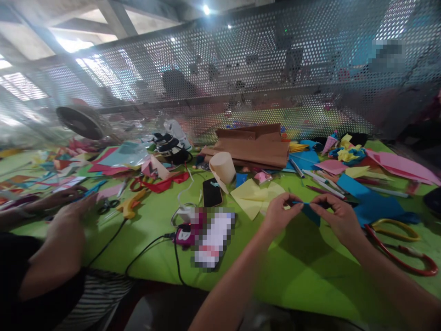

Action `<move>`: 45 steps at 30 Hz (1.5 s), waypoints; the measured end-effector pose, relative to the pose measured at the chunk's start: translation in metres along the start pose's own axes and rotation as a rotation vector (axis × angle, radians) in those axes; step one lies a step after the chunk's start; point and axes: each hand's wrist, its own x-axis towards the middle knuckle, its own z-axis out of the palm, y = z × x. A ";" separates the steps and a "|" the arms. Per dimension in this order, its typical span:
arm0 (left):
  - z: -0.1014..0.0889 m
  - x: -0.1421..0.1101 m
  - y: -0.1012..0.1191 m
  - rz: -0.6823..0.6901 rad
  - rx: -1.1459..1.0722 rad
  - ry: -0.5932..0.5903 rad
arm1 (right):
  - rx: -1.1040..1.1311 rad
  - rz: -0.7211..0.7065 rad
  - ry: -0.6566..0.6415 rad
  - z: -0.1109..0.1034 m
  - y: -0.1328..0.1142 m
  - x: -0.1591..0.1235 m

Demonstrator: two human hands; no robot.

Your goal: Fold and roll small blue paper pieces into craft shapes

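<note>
Between my two hands is a small piece of blue paper (312, 214), pinched along its top edge and hanging down a little above the table. My left hand (283, 210) grips its left end between thumb and fingers. At the other end, my right hand (332, 215) pinches it the same way, close to the left. Yellow paper (253, 197) lies just beyond my left hand. Larger blue paper (377, 207) rests to the right of my right hand, beside scissors with red and yellow handles (409, 257).
Left of my arms are a phone with a lit screen (216, 239), a dark phone (212, 193), a power strip (184, 235) and a yellow glue gun (132, 206). A co-worker's hands (72, 200) handle blue material at far left. Brown paper (251, 149) lies by the perforated screen (241, 69).
</note>
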 end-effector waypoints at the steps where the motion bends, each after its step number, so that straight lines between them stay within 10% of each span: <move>1: 0.000 0.000 0.000 -0.001 -0.004 -0.003 | -0.003 0.001 0.008 0.000 -0.001 0.000; 45: -0.003 0.002 0.000 -0.035 -0.096 0.040 | 0.015 0.016 0.048 -0.001 -0.003 0.000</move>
